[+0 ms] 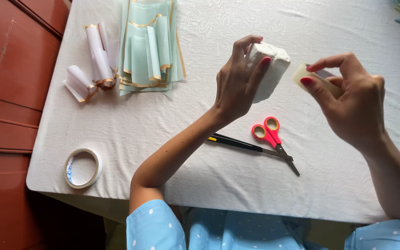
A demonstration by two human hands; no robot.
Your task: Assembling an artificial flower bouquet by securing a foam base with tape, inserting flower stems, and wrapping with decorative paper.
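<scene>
The left hand grips a white rectangular foam block above the red-handled steel scissors. The right hand, beside the block, pinches a translucent tape strip.

Tabletop: we see a white cloth covering it.
Scissors: red-handled, lying closed near the middle.
Black pen-like tool: just beside the scissors' blades.
Tape roll: flat at our near-left corner.
Mint-green paper stack: gold-edged, far left.
White paper rolls: beside that stack.
</scene>
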